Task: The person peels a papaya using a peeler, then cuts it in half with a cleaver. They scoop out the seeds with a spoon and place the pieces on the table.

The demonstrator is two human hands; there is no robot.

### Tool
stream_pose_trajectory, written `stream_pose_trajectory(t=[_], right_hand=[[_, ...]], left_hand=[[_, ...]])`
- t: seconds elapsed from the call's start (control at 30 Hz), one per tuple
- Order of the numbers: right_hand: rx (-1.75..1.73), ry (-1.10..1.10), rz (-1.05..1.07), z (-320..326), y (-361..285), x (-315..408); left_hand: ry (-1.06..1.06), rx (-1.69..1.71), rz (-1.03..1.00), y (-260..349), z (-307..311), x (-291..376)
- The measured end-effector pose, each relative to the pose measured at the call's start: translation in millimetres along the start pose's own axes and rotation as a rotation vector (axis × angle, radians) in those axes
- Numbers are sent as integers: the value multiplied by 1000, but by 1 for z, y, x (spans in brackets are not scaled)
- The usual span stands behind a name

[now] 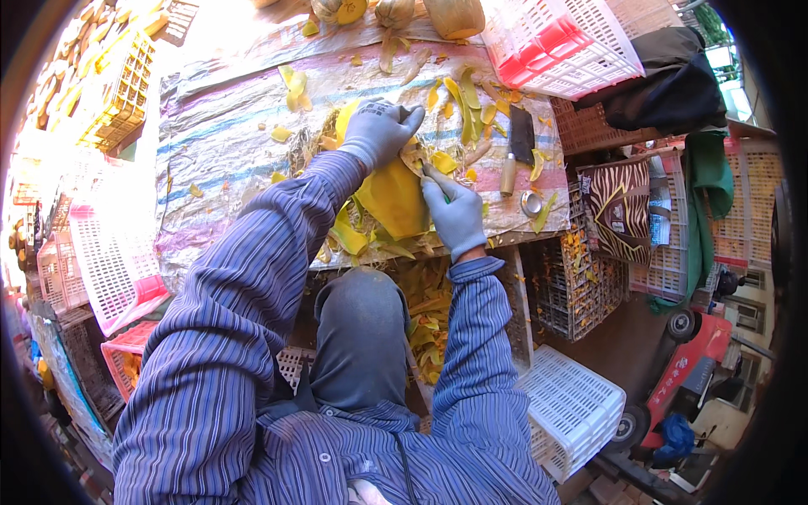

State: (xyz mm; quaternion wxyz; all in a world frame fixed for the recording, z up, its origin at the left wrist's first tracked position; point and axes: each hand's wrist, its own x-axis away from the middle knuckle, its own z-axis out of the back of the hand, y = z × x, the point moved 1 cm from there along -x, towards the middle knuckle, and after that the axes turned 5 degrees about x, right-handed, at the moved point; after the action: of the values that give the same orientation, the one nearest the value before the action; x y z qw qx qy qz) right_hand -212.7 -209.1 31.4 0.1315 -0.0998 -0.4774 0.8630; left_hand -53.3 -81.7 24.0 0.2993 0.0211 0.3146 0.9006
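Note:
A large yellow squash (392, 201), its skin largely pared off, lies at the near edge of a table covered with striped woven plastic sheeting (221, 136). My left hand (380, 129), in a grey glove, grips its far end. Also gloved, my right hand (456, 211) is closed around a small hand tool (447, 198) with a bit of green showing. The fingers hide most of that tool, and its tip meets the squash's right side. Strips of peel (348, 235) lie under and around the squash. To the right rests a cleaver (521, 134) with a wooden handle.
A small round metal object (531, 203) lies near the cleaver. Whole squashes (453, 17) stand at the table's far side, beside a red and white plastic crate (555, 47). Peelings (429, 328) are heaped below the table. A white crate (574, 404) stands at lower right.

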Motion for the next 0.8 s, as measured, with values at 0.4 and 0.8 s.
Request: stream_pose_trajectory(t=[0.4, 0.8], right_hand=[[61, 180, -183, 29, 44, 150], [258, 24, -145, 14, 51, 165]], left_hand=[[-117, -39, 93, 8, 10, -9], [-19, 6, 55, 6, 9, -4]])
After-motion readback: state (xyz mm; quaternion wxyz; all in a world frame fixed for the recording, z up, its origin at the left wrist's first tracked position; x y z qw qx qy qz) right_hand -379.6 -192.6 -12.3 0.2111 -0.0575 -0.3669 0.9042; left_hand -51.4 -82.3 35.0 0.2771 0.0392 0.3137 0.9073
